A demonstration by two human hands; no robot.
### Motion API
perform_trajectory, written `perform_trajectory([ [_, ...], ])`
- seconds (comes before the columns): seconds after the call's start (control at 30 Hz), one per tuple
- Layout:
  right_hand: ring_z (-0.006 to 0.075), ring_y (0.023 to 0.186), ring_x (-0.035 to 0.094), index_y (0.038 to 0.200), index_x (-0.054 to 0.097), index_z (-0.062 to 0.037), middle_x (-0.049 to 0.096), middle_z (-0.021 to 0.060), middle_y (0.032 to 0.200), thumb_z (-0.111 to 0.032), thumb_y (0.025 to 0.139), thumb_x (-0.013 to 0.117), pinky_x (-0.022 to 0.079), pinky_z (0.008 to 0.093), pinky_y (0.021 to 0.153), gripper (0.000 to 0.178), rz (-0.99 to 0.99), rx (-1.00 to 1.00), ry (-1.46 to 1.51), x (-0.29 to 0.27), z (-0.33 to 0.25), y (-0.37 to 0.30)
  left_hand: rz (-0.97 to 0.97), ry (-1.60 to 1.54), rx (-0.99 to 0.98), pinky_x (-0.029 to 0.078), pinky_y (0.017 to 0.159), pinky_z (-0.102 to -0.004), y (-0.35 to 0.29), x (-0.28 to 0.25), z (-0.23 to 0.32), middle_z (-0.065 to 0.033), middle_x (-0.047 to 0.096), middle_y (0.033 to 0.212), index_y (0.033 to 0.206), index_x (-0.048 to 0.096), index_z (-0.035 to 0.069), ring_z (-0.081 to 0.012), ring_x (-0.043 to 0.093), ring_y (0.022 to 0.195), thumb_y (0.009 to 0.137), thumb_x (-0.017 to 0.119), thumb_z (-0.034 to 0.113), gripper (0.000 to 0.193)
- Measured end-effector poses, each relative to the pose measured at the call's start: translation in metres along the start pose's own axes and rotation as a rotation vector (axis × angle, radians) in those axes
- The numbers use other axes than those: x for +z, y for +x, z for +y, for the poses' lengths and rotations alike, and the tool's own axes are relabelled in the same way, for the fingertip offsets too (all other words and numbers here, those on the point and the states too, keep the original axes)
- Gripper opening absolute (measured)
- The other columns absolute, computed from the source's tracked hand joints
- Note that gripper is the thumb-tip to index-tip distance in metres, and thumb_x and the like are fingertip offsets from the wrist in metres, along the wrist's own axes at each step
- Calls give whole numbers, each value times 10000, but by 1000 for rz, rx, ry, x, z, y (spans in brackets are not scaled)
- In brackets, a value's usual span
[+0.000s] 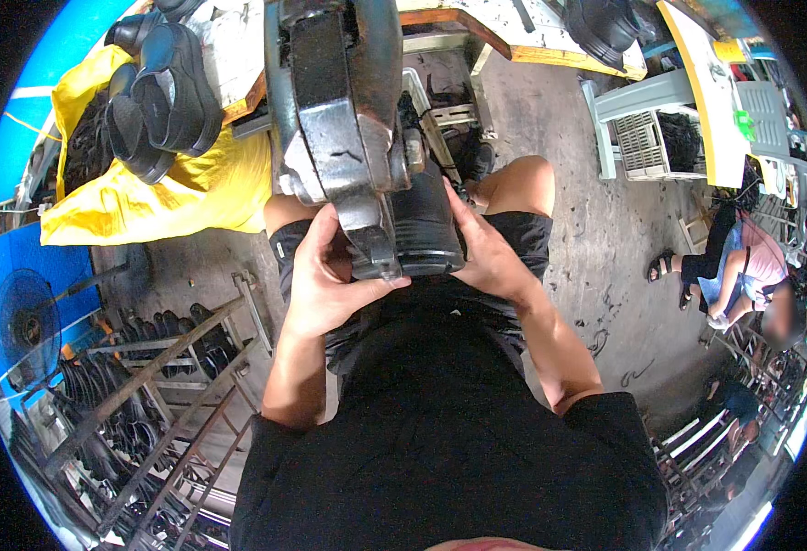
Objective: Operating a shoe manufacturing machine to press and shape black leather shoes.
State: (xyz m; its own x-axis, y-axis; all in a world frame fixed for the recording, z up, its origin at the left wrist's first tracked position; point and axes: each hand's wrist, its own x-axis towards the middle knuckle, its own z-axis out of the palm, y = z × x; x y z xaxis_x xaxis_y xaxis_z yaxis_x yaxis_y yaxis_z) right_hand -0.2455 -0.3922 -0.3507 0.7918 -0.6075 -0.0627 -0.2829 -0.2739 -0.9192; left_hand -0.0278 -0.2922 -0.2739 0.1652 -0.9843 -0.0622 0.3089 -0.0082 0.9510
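A black shoe (426,220) sits under the dark metal head of a machine (330,119), above my lap. Its rounded end points toward me. My left hand (316,280) is curled round the shoe's left side, with the thumb laid along the near end beside the machine's metal foot (373,243). From the right, my right hand (488,253) presses against the shoe's side, fingers partly out of sight. The machine head covers the shoe's left part and some of my left fingers.
Black shoes (176,92) lie on a yellow sack (211,188) at left. Below it stand a fan (25,317) and metal racks (160,404) with shoes. A plastic crate (640,147) is at right, where a seated person (739,266) works. A worktable (564,41) stands ahead.
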Motion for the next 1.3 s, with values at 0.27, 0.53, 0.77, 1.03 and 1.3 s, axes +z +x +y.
perform_trajectory([
  [0.27,378,1282,477,1575,253,-92,441,201,1447,-30,733,792,370,420,1096,1002,-43,-78,-112,-60,-18,-10,-17,96,106,548,986,-413,1,5,-14,-101,563,1277,1363,416,-2,-223,581,1180,656,789,-213,826],
  [0.53,362,1195,517,1519,409,-133,539,157,1298,-15,670,797,407,430,1033,941,-80,-106,-372,-105,-45,-7,72,-67,81,480,1012,-345,-11,1,-37,-90,513,1369,1481,340,50,-206,519,1259,630,846,-151,1009],
  [0.77,345,1124,525,1457,508,-177,570,128,1241,-27,644,800,402,440,1009,877,-95,-101,-561,-138,-85,1,156,-20,14,366,1102,-348,-12,2,-44,-96,444,1440,1478,337,27,-224,446,1337,627,857,-97,1006],
  [1.03,316,1439,349,1526,345,-59,381,155,1534,37,788,733,289,454,1178,839,479,-22,-287,-79,-33,-23,233,166,99,340,1131,-384,-18,-2,-70,-149,466,1418,1411,455,35,-301,449,1353,639,732,-130,837],
  [1.3,272,1311,451,1579,182,-70,369,139,1512,-279,930,656,375,369,1093,831,448,341,904,-41,-36,-20,-538,808,571,332,1161,-542,-15,42,-49,-137,499,1413,1273,672,273,-410,425,1368,805,663,69,510],
])
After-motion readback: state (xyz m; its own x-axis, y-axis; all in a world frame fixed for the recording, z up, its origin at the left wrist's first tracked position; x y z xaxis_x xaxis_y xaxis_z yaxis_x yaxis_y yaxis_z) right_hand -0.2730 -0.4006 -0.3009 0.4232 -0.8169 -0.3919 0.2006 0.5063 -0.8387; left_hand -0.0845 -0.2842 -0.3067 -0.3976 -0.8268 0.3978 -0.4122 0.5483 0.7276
